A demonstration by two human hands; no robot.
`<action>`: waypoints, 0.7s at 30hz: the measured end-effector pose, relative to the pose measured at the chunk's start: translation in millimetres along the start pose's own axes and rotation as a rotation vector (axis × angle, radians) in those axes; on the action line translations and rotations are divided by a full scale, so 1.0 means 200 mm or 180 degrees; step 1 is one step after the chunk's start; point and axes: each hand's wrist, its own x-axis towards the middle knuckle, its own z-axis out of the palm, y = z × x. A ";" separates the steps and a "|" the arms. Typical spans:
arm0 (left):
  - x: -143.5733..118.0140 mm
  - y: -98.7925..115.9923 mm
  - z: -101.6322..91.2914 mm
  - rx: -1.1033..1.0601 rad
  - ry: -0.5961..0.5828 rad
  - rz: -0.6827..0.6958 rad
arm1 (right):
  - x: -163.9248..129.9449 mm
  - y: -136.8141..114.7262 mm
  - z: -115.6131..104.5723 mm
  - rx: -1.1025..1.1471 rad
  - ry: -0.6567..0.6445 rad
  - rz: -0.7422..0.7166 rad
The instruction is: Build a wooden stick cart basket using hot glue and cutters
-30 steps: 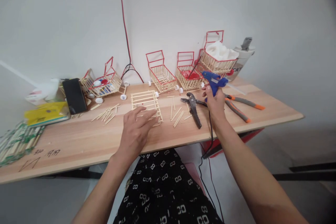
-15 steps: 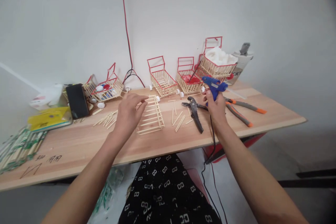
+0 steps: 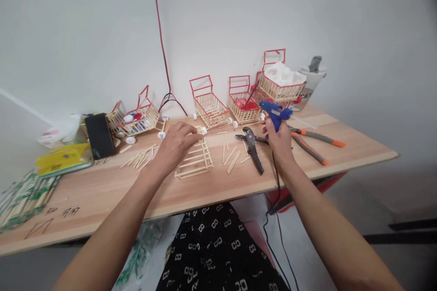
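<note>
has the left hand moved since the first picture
Yes, forward: judged against the red-handled cart behind the stick frame, the left hand has moved away from the person and is now closer to that cart.

We get soft, fairly even light across the wall [image 3: 218, 18] and tabletop [image 3: 92, 193], dimmer underneath, with faint shadows. The glue gun [image 3: 275, 112] keeps its outline, though finer detail blurs for us; the bundled sticks [image 3: 27, 198] smear toward the stretched left edge, and the upper-right corner falls dark.
</note>
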 end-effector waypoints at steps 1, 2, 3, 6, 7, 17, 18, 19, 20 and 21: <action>0.00 0.00 0.00 -0.0014 0.0011 -0.0007 | 0.00 0.00 0.00 -0.0010 -0.0006 0.0006; 0.00 0.01 0.00 -0.0038 0.0026 -0.0020 | 0.00 0.00 0.00 -0.0018 -0.0012 0.0008; 0.00 0.01 0.01 -0.0063 0.0052 -0.0031 | 0.00 0.00 0.00 -0.0024 -0.0015 0.0015; 0.00 0.02 0.01 -0.0091 0.0145 -0.0072 | -0.01 0.00 0.00 -0.0018 -0.0022 0.0017; 0.00 0.02 0.02 -0.0085 0.0158 -0.0090 | -0.01 0.00 0.00 -0.0008 -0.0029 0.0012; -0.02 0.02 0.02 -0.0043 0.0213 -0.0124 | -0.01 -0.01 0.00 -0.0014 -0.0029 0.0008; -0.02 0.02 0.01 -0.0047 0.0216 -0.0128 | -0.01 -0.01 0.00 -0.0019 -0.0025 0.0012; -0.02 0.02 0.01 -0.0055 0.0212 -0.0133 | -0.01 -0.01 0.00 -0.0030 -0.0025 0.0006; -0.02 0.02 0.01 -0.0062 0.0197 -0.0134 | -0.01 -0.01 0.00 -0.0052 -0.0069 -0.0036; -0.02 0.02 0.01 -0.0063 0.0179 -0.0132 | -0.01 0.00 0.00 -0.0075 -0.0113 -0.0089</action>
